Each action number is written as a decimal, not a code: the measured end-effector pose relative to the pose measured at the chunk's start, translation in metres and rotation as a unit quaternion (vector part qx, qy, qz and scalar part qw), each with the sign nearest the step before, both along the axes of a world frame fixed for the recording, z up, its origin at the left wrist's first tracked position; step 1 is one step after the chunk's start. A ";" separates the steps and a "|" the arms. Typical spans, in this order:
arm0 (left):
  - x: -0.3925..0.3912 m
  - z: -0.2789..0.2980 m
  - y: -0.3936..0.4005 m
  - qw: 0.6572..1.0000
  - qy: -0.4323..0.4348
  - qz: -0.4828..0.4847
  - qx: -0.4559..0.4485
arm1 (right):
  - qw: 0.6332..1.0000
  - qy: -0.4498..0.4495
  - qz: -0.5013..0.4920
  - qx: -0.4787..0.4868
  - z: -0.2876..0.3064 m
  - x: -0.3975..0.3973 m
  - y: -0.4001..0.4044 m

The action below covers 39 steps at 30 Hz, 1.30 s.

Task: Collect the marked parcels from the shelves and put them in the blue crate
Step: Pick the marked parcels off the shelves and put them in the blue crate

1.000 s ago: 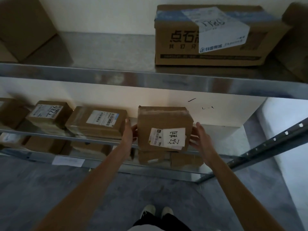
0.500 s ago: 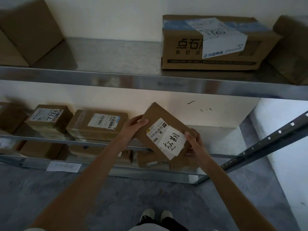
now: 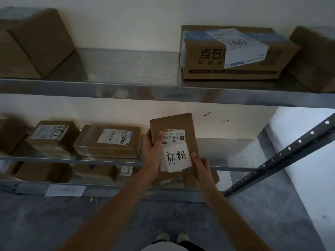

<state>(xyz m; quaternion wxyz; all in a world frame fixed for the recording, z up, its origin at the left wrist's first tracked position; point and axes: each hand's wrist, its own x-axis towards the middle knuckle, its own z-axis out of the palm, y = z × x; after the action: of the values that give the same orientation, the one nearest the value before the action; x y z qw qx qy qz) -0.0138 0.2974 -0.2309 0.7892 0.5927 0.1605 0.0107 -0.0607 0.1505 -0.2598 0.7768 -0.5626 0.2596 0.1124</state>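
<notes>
A: Where is the marked parcel (image 3: 175, 142)?
B: Off the shelf, held upright in front of the middle shelf (image 3: 72, 158), its handwritten white note (image 3: 177, 157) facing the camera.
A: And the grip?
B: Both clenched on it: the left hand (image 3: 153, 151) clasps its left edge, thumb on the barcode label (image 3: 174, 135); the right hand (image 3: 201, 166) holds the lower right corner.

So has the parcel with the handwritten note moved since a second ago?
Yes. The parcel has come off the middle shelf toward the person, turned upright between both hands.
</notes>
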 end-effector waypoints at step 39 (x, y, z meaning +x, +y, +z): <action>-0.100 -0.011 -0.299 0.754 0.012 -0.638 0.153 | 0.895 0.071 -0.438 -0.039 -0.015 -0.215 -0.229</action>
<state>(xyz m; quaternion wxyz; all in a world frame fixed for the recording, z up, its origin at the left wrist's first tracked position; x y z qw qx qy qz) -0.1142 -0.0012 -0.2416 0.5096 0.6702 -0.2498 -0.4781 -0.2753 -0.0788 -0.2743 0.7041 -0.4127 0.5384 -0.2100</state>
